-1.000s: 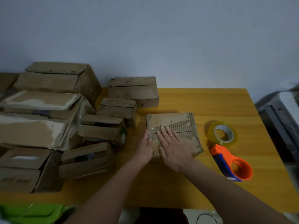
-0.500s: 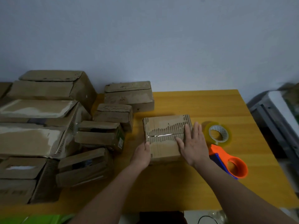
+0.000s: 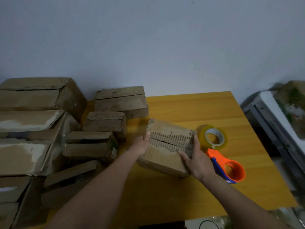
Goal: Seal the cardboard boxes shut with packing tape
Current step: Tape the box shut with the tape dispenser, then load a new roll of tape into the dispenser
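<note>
A small torn cardboard box (image 3: 166, 146) sits in the middle of the yellow wooden table (image 3: 189, 109), turned at an angle, its top flaps closed with a dark seam across. My left hand (image 3: 142, 143) grips the box's left side. My right hand (image 3: 196, 158) grips its right side, thumb on top. A roll of clear packing tape (image 3: 213, 137) lies just right of the box. An orange and blue tape dispenser (image 3: 228, 167) lies in front of the roll, beside my right wrist.
Several worn cardboard boxes (image 3: 41, 129) are stacked and crowded on the table's left half, the nearest (image 3: 92, 146) just left of my left forearm. A grey and white object (image 3: 274, 123) stands off the table's right edge. A wall rises behind.
My right hand slid off the box top to its right side and took hold. The box has turned clockwise and shifted slightly. The camera moved closer and leftward.
</note>
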A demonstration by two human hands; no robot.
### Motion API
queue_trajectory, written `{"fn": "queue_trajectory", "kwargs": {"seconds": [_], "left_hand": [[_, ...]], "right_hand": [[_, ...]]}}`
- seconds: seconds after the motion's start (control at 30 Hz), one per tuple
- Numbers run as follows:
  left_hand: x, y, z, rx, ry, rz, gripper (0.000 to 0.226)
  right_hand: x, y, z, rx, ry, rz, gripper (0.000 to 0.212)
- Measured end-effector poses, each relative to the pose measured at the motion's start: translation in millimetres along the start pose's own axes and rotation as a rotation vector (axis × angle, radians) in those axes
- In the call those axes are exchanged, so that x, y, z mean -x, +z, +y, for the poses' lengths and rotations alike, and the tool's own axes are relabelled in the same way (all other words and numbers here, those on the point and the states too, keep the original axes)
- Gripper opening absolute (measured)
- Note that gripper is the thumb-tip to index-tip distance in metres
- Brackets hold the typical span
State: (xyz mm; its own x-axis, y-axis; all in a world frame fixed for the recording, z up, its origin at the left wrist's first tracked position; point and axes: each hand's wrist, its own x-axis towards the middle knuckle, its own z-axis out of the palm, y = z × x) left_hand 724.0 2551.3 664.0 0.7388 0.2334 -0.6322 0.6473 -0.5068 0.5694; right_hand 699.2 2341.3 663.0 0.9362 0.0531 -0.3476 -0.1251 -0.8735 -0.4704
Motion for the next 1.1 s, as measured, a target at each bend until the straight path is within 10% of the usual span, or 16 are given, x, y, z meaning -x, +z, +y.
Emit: {"fn": "queue_trajectory", "kwargs": {"seconds": [0.27,0.5,0.73,0.83,1.1], "left_hand": [[21.8,18.8,21.2,-0.284,0.402,0.348,0.074],[56.1,78.2,-3.8,-0.906,0.550,0.038,0.132],[44.2,45.6,15.2,-1.160,0.847,-0.174,0.083],[53.6,51.6,8.8,-1.075,0.835,-0.097,0.082],[63.9,91.5,22.0,-0.869,1.031,0.217,0.041]], "right_hand": [[-35.7,-31.6,-1.7,0.092,-0.140,-0.053,0.093],[-27.8,-31.7,8.2,0.159,-0.021,0.063,0.074],[-13.3,-28.9,33.0,-0.108,0.112,0.044,0.054],[-8.4,-30.4,42.9,-0.248,0.060,0.072,0.029],[-2.9,-31.3,108.7,0.140,0.204,0.034,0.045]]}}
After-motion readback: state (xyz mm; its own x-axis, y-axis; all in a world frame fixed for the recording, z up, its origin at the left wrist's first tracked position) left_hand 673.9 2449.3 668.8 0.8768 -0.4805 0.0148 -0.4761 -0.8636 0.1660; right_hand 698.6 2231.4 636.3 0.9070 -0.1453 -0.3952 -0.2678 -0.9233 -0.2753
